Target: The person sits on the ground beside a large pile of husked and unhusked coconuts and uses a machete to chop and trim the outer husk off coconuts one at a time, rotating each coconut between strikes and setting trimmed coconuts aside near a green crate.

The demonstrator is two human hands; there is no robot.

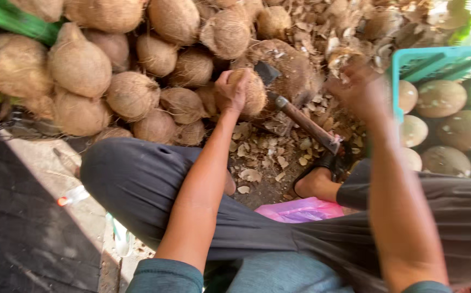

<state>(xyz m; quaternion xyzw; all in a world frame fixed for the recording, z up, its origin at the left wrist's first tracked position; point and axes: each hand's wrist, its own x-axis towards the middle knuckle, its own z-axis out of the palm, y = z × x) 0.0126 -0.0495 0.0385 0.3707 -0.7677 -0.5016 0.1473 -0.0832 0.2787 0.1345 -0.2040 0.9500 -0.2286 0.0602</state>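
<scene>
My left hand [231, 91] grips a brown, fibrous coconut [253, 93] and holds it against a wooden chopping block [295, 70]. A hatchet [300, 118] with a dark blade and a wooden handle rests with its blade at the block, the handle slanting down to the right. No hand is on it. My right hand [355, 84] is raised to the right of the block and blurred by motion. A pale bit of husk [344, 56] shows just above its fingers; whether the hand holds it is unclear.
A pile of brown coconuts [83, 70] fills the left and top. A teal plastic crate [436, 57] at the right holds several pale, trimmed coconuts. Shell chips [262, 152] litter the ground by my sandalled foot [317, 182]. A pink bag [300, 210] lies between my legs.
</scene>
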